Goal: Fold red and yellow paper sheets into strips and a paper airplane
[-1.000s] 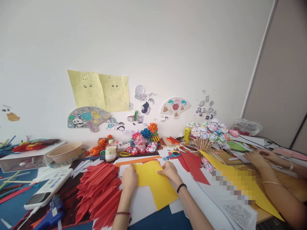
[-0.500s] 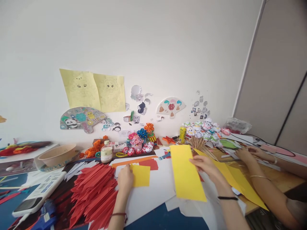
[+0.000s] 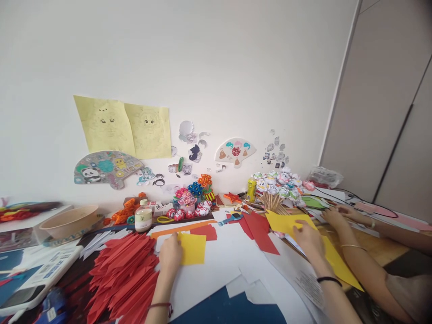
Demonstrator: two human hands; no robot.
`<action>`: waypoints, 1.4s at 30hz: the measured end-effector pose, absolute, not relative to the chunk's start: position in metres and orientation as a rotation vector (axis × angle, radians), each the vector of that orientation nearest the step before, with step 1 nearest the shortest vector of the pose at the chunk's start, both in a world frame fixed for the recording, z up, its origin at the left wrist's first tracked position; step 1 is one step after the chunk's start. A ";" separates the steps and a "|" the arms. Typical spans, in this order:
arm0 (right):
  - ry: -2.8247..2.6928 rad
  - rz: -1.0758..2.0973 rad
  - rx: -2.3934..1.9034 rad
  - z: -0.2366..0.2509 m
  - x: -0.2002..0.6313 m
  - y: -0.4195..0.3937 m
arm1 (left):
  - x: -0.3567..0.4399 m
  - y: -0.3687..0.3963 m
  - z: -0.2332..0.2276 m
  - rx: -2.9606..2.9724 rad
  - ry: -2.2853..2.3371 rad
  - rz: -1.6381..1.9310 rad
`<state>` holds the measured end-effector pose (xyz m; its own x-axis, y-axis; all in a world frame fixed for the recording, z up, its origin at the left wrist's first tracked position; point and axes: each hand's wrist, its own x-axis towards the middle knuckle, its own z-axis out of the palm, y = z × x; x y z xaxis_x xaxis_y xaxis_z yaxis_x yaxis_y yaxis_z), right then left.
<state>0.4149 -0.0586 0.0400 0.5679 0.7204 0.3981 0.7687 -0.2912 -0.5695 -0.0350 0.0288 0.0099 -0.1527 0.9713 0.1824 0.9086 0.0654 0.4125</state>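
Yellow paper [image 3: 193,249] is pinched by the left grip [image 3: 170,251], pointed rightward, long axis unclear. The right grip [image 3: 308,237] cannot be judged.

The yellow square [image 3: 193,249] is smooth matt paper, the red strips [image 3: 125,270] creased paper, the tabletop [image 3: 375,246] wood.
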 end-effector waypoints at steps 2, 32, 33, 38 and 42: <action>-1.307 0.077 -1.966 0.035 0.376 -0.040 | -0.035 0.029 0.009 1.941 2.183 0.693; -1.573 1.010 -1.208 -0.002 0.171 0.016 | -0.040 0.029 0.026 1.759 2.087 1.003; -1.598 1.007 -1.203 0.001 0.175 0.013 | -0.040 0.029 0.026 1.769 2.091 0.979; -1.723 1.073 -1.146 0.021 0.207 0.001 | -0.033 0.032 0.024 1.889 1.876 0.930; -1.924 1.257 -1.101 0.039 0.232 -0.012 | -0.027 0.031 0.022 1.989 1.710 0.837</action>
